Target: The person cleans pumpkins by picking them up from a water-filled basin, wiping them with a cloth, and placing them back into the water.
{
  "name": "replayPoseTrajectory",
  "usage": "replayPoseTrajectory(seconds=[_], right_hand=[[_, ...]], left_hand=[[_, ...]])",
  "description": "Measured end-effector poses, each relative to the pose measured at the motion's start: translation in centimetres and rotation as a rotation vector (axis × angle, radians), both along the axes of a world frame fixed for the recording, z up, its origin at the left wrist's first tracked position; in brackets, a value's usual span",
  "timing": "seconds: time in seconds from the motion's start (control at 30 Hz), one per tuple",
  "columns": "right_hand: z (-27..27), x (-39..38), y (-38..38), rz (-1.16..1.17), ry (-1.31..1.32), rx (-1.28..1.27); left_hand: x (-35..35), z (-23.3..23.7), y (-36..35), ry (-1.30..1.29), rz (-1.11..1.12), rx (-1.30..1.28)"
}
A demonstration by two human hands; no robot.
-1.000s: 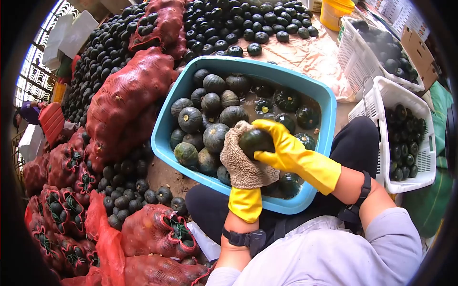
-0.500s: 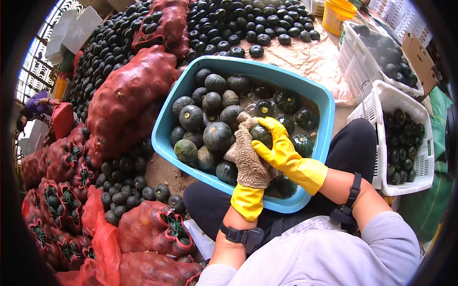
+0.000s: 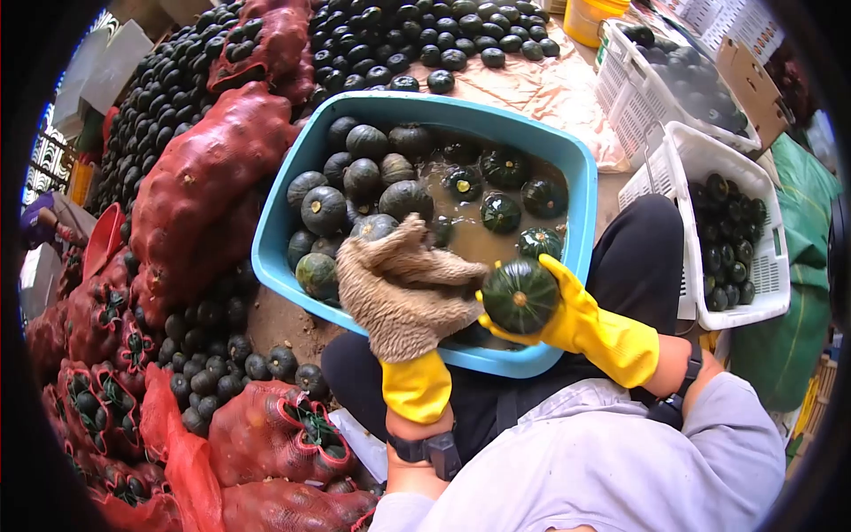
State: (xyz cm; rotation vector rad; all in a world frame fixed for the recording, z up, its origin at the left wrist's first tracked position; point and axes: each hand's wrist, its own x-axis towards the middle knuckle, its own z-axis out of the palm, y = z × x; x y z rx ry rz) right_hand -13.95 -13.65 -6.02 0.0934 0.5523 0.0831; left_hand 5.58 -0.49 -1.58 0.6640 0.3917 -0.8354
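Observation:
My right hand [image 3: 567, 317], in a yellow rubber glove, grips a dark green kabocha squash [image 3: 519, 297] above the near right rim of a blue tub [image 3: 581, 191]. The squash looks wet, with pale stripes. A brown fleecy cloth [image 3: 399, 297] is held by my left hand [image 3: 417, 390], also gloved in yellow; it drapes over the fingers and hides them. The cloth's loose end reaches toward the squash. Dull squashes [image 3: 324, 211] are piled in the tub's left half. Several shiny ones [image 3: 501, 213] sit in muddy water [image 3: 461, 235] on the right.
White crates [image 3: 776, 288] of squashes stand to the right, with a yellow bucket [image 3: 589, 22] farther back. Red mesh sacks [image 3: 217, 177] and loose squashes [image 3: 213, 368] crowd the left. Many squashes [image 3: 425, 40] cover the floor behind the tub. Another person [image 3: 53, 222] is at far left.
The squash has come out from beside the cloth, moving toward me in my right hand. My left hand has drawn back leftward with the cloth, which now hangs looser. The view has shifted slightly.

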Motion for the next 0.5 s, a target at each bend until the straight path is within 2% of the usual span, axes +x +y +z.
replayPoseTrajectory(seconds=[0.03,0.07,0.13,0.2,0.23,0.3,0.33,0.37,0.4,0.43,0.47,0.5], right_hand=[[0.1,-0.7,0.4,-0.033,0.09,-0.018],[0.7,-1.3,0.6,-0.042,0.301,-0.136],[0.7,-2.1,-0.3,0.086,0.308,-0.361],[1.4,0.2,-3.5,0.003,0.379,-0.473],[2.3,2.5,-5.9,-0.115,0.245,-0.583],[6.3,9.1,-10.7,-0.457,-0.351,-0.746],[7.8,12.0,-12.9,-0.546,-0.506,-0.854],[7.3,13.6,-14.4,-0.438,-0.436,-1.118],[6.8,15.1,-15.9,-0.327,-0.364,-1.381],[5.0,14.8,-15.4,0.059,-0.169,-1.586],[3.4,14.4,-14.7,0.509,-0.054,-1.783],[4.6,14.4,-11.8,1.089,0.168,-2.205]], left_hand=[[-0.2,3.2,-0.5,0.029,0.145,0.111],[1.0,1.8,0.0,-0.048,0.204,0.157],[2.6,-0.4,0.9,-0.189,0.208,0.208],[2.9,-0.8,0.1,-0.151,0.246,0.212],[2.7,-0.8,-0.3,-0.131,0.268,0.22],[2.2,-0.7,-0.9,-0.187,0.243,0.2],[2.0,-0.6,-1.0,-0.218,0.239,0.189],[2.0,-1.6,-0.7,-0.311,0.187,0.133],[2.6,-3.5,-0.5,-0.298,0.16,0.043],[3.2,-5.4,-0.4,-0.282,0.13,-0.044],[2.9,-5.4,-0.8,-0.261,0.125,0.073],[2.7,-5.7,-0.7,-0.242,0.126,0.086]])
